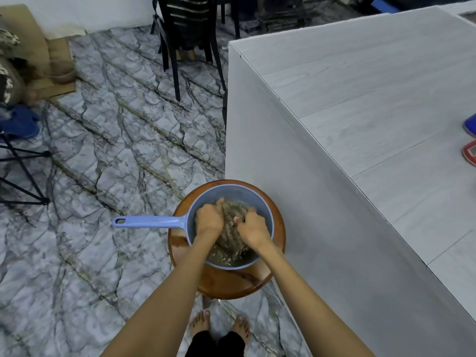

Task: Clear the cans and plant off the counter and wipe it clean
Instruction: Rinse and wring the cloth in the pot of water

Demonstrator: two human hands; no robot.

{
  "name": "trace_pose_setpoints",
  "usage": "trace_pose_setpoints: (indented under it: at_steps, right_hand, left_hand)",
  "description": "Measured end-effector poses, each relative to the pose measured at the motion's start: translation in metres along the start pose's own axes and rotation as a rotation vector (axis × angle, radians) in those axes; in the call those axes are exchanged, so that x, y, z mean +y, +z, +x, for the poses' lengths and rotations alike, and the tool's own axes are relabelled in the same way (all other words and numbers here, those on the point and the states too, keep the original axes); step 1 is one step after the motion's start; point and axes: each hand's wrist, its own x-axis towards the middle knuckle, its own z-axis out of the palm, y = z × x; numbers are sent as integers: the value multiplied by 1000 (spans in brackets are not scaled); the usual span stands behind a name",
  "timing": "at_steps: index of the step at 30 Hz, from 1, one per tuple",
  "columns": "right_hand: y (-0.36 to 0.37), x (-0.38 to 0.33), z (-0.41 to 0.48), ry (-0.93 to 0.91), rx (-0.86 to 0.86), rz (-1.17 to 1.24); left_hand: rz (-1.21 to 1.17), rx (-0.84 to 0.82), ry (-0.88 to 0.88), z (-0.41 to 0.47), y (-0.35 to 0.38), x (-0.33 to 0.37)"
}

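A blue plastic dipper [154, 222] with a long handle pointing left sits on a round brown stool [226, 282] beside the counter. Inside it lies a wet, brownish-grey cloth [231, 228] in murky water. My left hand [209, 220] grips the cloth's left side and my right hand [253, 229] grips its right side, both with fingers curled into the fabric. The grey wood-grain counter [373, 99] rises to the right. A blue can [470, 123] and a red can [469, 155] show only partly at the counter's right edge. No plant is in view.
The marble-pattern floor [103, 150] spreads to the left. A black chair [185, 34] stands at the far end of the counter. Black folding legs [23, 176] and a blue item [22, 122] lie at far left, near cardboard and a basket [60, 72]. My bare feet are below the stool.
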Motion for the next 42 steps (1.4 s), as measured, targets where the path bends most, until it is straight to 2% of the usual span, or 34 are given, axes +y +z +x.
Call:
trace_pose_setpoints:
  at_steps: [2,4,6,7,9,11,13,16,19,21,24,25,27,30,33,37,40,42]
  right_hand:
    - [0,0,2,11,27,-19]
    - [0,0,4,15,35,-47]
    - [0,0,3,15,-2,-70]
    - [0,-1,3,5,-34,-72]
    - [1,-1,0,-25,-87,-53]
    - [1,0,-2,-46,-90,-37]
    - [-1,-1,-3,-49,-78,-41]
    - [-2,-2,-5,-57,-59,-65]
    - [-1,-2,-9,-56,-42,-63]
    - [-2,-1,-11,-39,-40,-66]
    - [-5,-2,-10,-15,-36,-88]
    - [-6,-3,-9,-8,-44,-89]
    - [-4,-4,-9,-13,-76,-76]
    - [-2,-4,-11,-46,-107,-77]
    - [-3,-6,-14,-77,-53,-58]
    - [-8,-10,-24,-114,15,-78]
    - [-13,-9,-25,-111,39,-75]
    - [-15,-8,-21,-107,43,-69]
  left_hand:
    - [-184,-45,-96,-3,-1,2]
    - [-486,-247,-222,-4,-7,3]
    - [-534,-389,-216,-1,-10,0]
    - [-417,-375,-151,-1,-11,-1]
    - [-139,-191,2,0,-8,-7]
    - [3,-70,104,-2,-4,-10]
    - [93,-38,96,-2,4,-12]
    - [145,-41,-16,4,8,-13]
    - [133,-44,-76,1,10,-8]
    - [26,-39,-121,-2,11,-5]
    - [-458,-210,-233,-3,7,1]
    - [-538,-249,-239,-1,6,1]
    - [-393,-228,-112,0,2,0]
    - [72,-89,81,1,0,-4]
    - [230,-70,68,6,3,-10]
    - [239,-126,25,11,4,-8]
    - [-30,-41,-12,7,4,-5]
    - [-256,-91,-62,4,6,-3]
